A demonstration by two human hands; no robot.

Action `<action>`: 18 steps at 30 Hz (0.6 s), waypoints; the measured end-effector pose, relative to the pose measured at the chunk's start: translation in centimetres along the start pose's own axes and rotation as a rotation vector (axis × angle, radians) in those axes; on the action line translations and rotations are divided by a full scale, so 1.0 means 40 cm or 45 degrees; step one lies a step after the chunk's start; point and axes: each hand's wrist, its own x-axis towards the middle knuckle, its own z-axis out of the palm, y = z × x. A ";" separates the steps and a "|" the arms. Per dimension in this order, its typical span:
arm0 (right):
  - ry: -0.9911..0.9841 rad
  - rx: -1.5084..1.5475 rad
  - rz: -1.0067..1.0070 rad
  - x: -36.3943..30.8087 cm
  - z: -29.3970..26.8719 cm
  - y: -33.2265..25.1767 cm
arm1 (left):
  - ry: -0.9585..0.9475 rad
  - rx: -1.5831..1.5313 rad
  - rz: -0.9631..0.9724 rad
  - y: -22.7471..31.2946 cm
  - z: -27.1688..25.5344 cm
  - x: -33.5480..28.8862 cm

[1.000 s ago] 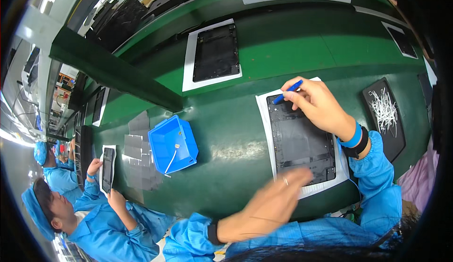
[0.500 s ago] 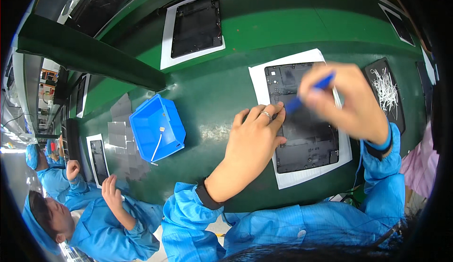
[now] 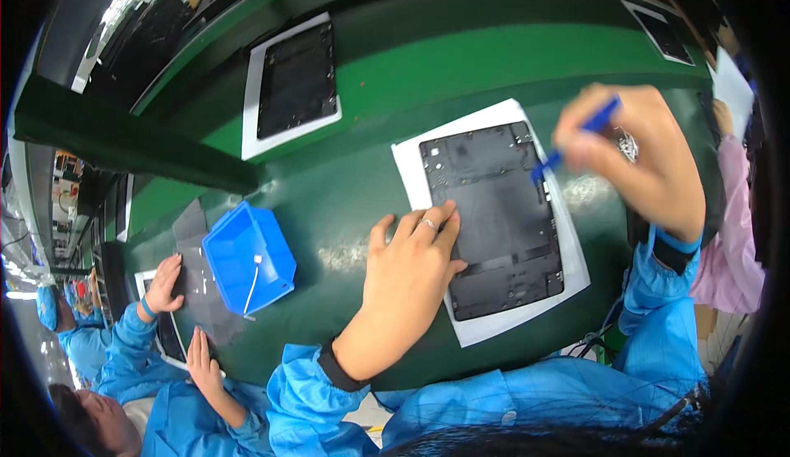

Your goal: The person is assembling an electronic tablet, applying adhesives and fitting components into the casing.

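Observation:
On a white sheet point(image 3: 485, 325) lies a flat black device casing point(image 3: 502, 210), with small screws and fittings along its rim. My left hand point(image 3: 407, 268) rests at its left edge, index fingertip and thumb touching the casing, fingers apart. My right hand point(image 3: 646, 148) is closed around a slim blue pen-shaped tool point(image 3: 605, 115), held slanting above the casing's right edge. The tool's broader blue tip point(image 3: 537, 174) points down at that edge; whether it touches is unclear. Its exact kind cannot be made out.
To the left stands a blue bin point(image 3: 280, 280) with a white cable inside. Beside it, a co-worker's hands point(image 3: 164, 284) are over thin dark sheets point(image 3: 197, 268). Another casing point(image 3: 298, 78) lies on the green shelf. White scraps point(image 3: 628, 146) show behind my right hand.
My right hand with the blue tool has moved right, away from the casing's middle to its right edge. My left hand stays on the left edge. The co-worker's hands have come down. The view has shifted.

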 end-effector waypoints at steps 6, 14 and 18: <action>-0.035 -0.448 0.200 0.009 -0.008 0.127 | 0.044 0.009 0.035 0.058 -0.018 0.098; -0.083 -0.504 0.114 0.022 0.087 0.210 | -0.183 0.052 0.047 0.033 0.029 0.125; -0.170 -0.534 0.162 0.029 0.079 0.233 | -0.209 -0.031 0.026 0.035 0.018 0.131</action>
